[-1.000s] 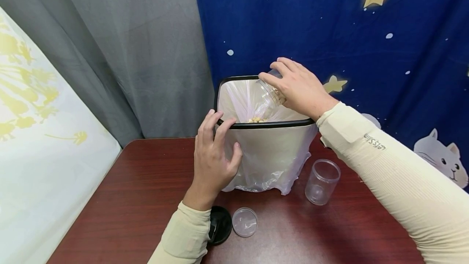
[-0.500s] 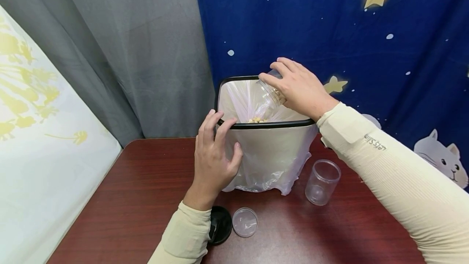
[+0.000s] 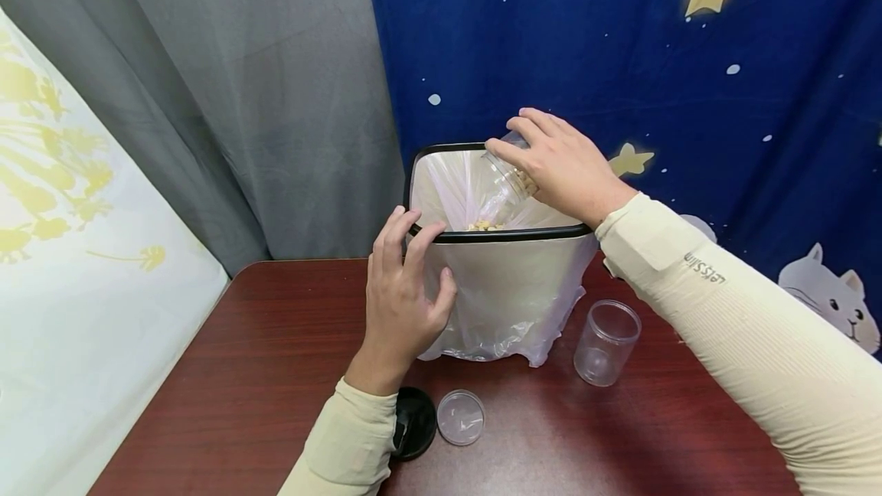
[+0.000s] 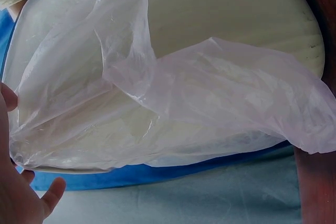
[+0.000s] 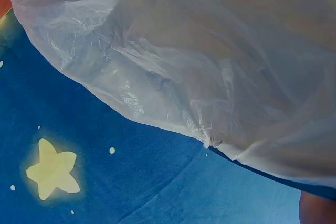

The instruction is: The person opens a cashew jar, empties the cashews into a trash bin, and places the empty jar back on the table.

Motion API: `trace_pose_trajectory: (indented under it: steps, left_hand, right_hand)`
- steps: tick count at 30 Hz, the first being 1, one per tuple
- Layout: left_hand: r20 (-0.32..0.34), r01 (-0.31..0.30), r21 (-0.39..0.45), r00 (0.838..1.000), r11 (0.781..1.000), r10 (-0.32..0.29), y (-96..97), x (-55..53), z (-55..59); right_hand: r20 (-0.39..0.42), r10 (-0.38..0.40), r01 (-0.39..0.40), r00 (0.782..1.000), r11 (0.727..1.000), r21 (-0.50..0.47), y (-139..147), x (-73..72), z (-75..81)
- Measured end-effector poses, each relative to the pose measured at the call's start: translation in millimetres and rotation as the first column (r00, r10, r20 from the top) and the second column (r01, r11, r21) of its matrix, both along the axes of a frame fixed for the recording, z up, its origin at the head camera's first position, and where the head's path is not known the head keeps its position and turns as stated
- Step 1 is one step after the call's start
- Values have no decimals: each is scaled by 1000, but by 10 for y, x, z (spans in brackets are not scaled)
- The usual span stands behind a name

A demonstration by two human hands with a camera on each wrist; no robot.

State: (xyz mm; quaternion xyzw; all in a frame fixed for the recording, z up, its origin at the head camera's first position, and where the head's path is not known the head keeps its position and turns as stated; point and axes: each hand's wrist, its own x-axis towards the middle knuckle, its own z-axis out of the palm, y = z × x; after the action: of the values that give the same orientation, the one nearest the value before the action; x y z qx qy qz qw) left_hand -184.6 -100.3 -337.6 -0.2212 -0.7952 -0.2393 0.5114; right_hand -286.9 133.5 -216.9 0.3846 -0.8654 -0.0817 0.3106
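Observation:
A cream bin [image 3: 496, 282] lined with a thin pale plastic bag [image 4: 226, 82] stands on the table, its rim [image 3: 510, 235] black. Over its opening, my right hand [image 3: 561, 163] grips a clear plastic jar [image 3: 506, 174], tilted mouth-down to the left. Pale chunks show in the jar, and small yellowish pieces [image 3: 485, 226] lie below its mouth, inside the bin. My left hand [image 3: 403, 293] touches the bin's front left corner, with lightly bent, spread fingers at the rim and the thumb by the front wall. Bag and bin fill most of the right wrist view.
On the reddish-brown table [image 3: 289, 358], a second clear jar [image 3: 606, 343] stands upright right of the bin. A black lid [image 3: 415, 423] and a clear round lid [image 3: 461, 418] lie near the front. Grey and blue curtains [image 3: 276, 98] hang behind.

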Motion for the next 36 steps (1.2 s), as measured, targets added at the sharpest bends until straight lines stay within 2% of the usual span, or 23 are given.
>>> trace_pose_trajectory:
  steps: [20,27,36]
  left_hand:
    - [21,-4,-5,1000,1000,4,-7,15,-3]
    - [5,-2,-4,1000,1000,2,-2,12,-3]
    - [49,-10,-12,999,1000,10,-18,16,-15]
  right_hand:
    - [10,-20,20,1000,999,33,-10,12,13]
    - [5,-12,12,1000,999,37,-8,10,10]
    - [6,-32,32,999,999,43,-9,23,6]
